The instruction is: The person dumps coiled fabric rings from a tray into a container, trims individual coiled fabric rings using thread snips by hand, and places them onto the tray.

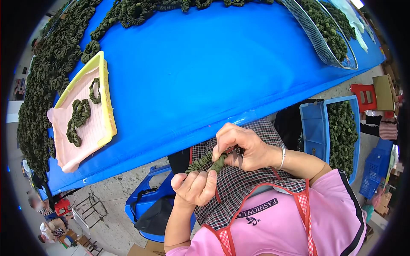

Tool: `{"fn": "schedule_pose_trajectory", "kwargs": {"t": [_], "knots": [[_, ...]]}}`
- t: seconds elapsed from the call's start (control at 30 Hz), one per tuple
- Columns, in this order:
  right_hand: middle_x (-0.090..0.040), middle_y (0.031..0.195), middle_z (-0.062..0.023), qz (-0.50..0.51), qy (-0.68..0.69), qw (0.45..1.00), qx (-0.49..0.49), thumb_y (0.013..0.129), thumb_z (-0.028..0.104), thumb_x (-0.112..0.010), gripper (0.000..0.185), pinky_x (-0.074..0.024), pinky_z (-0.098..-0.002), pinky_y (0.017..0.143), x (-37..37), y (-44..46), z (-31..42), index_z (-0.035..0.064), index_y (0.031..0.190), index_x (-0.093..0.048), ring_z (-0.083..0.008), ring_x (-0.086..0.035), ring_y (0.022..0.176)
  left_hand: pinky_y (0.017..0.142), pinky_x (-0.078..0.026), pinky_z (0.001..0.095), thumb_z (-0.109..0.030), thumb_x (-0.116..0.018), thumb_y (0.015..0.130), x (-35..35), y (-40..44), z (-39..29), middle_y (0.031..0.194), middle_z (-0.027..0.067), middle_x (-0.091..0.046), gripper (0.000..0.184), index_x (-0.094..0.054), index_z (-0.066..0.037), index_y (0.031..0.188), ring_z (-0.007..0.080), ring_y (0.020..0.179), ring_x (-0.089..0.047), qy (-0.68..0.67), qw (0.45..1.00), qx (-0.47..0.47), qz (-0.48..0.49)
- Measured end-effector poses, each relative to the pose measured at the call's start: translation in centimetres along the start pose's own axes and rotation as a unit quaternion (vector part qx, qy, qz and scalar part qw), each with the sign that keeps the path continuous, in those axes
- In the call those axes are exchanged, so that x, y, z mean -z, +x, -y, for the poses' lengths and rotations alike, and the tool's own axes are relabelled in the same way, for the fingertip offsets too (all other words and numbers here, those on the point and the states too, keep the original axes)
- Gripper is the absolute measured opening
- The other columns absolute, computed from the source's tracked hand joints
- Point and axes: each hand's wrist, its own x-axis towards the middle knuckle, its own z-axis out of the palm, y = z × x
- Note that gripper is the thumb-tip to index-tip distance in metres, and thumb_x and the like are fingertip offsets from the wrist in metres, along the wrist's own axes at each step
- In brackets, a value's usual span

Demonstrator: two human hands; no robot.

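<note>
Over my lap, my left hand (195, 187) pinches a dark green gathered fabric hair scrunchie (200, 163). My right hand (241, 146) grips the other side of the same scrunchie, thumb and forefinger closed on the cloth. A small dark pointed piece (239, 158) shows among the right fingers; its kind is unclear. The two hands are close together, just off the table's near edge. To the left on the table, a yellow tray (112, 121) lined with pink cloth (64, 147) bears a few green scrunchies (80, 113).
Heaps of green scrunchies (51, 72) line the blue table's (192, 64) left and far sides. A wire basket (314, 38) of them stands far right. Right of me is a blue crate (314, 121) of scrunchies; a red stool (364, 97) lies beyond. A blue chair (147, 192) is lower left.
</note>
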Motion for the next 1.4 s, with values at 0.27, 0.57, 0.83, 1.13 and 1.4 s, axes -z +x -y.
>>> {"fn": "schedule_pose_trajectory", "kwargs": {"t": [0.27,0.57,0.83,1.13,1.4], "knots": [[-0.055,0.070,-0.0031,0.057,-0.078,0.995,0.006,0.064,-0.001,-0.066,0.020,-0.0420,-0.0305,0.063,0.2,0.4,0.3,0.0062,0.081,-0.058,-0.0187,-0.053,0.074,0.059,-0.033,0.0301,-0.013,-0.069,0.071,-0.1,1.2,-0.4,0.061,-0.0010,-0.051,0.020,-0.052,-0.009,0.081,0.0112,0.048,-0.045,-0.219,0.944,0.238,0.065],[-0.054,0.069,-0.0005,-0.082,0.357,0.863,-0.347,0.076,0.014,-0.066,0.014,-0.0373,-0.0205,0.056,1.3,-0.2,1.5,0.0027,0.080,-0.059,-0.0063,-0.046,0.061,0.045,-0.029,0.0163,-0.016,-0.055,0.086,1.9,1.5,1.0,0.063,-0.0024,-0.048,0.014,-0.049,-0.003,0.091,0.0027,0.052,-0.039,-0.661,0.424,0.604,0.136],[-0.054,0.073,-0.0001,0.018,0.152,0.958,-0.243,0.081,0.021,-0.062,0.022,-0.0405,-0.0253,0.061,-0.4,0.8,2.1,0.0013,0.085,-0.055,-0.0097,-0.048,0.067,0.048,-0.033,0.0169,-0.018,-0.054,0.087,1.4,3.4,0.9,0.063,-0.0004,-0.051,0.015,-0.053,-0.002,0.086,0.0037,0.053,-0.042,-0.599,0.523,0.587,0.152],[-0.051,0.067,-0.0015,-0.097,0.444,0.867,-0.205,0.078,0.019,-0.062,0.017,-0.0280,-0.0224,0.051,0.9,1.5,2.6,0.0064,0.071,-0.053,-0.0061,-0.039,0.057,0.070,-0.042,0.0266,-0.019,-0.051,0.088,2.1,4.3,0.7,0.080,0.0067,-0.057,0.018,-0.046,-0.003,0.090,0.0117,0.075,-0.053,-0.710,0.505,0.472,0.135],[-0.056,0.083,-0.0041,-0.052,-0.031,0.994,-0.086,0.083,0.012,-0.057,0.012,-0.0419,-0.0257,0.063,2.0,5.3,3.8,0.0020,0.090,-0.059,-0.0110,-0.050,0.070,0.062,-0.045,0.0237,-0.010,-0.052,0.087,5.5,6.8,5.3,0.080,0.0076,-0.059,0.013,-0.050,0.000,0.094,0.0114,0.072,-0.056,-0.428,0.774,0.464,-0.042]]}}
